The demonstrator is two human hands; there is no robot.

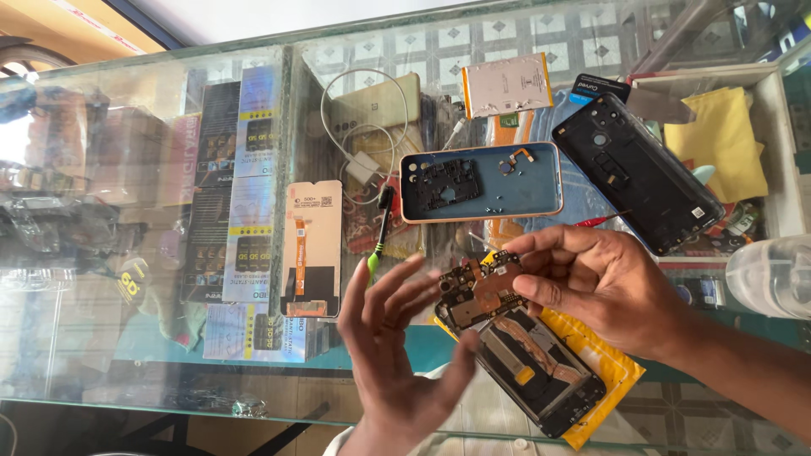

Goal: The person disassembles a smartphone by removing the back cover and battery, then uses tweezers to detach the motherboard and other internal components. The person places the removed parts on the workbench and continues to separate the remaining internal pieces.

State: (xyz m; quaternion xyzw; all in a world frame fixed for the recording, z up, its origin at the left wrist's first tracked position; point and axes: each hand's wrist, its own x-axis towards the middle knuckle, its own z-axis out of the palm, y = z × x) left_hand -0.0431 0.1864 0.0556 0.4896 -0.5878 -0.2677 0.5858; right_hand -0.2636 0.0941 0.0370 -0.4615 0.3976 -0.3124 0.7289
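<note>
Over a glass counter [127,279], the right hand [604,287] is pinching the circuit board [480,290] of an opened phone [528,363], while the left hand [397,346] is hovering beside it, fingers spread, holding nothing.

The opened phone [532,363] lies tilted on a yellow pouch, its dark frame bare, copper shielding and ribbon cables showing; the circuit board [480,289] at its upper end is lifted, pinched at one edge.
</note>
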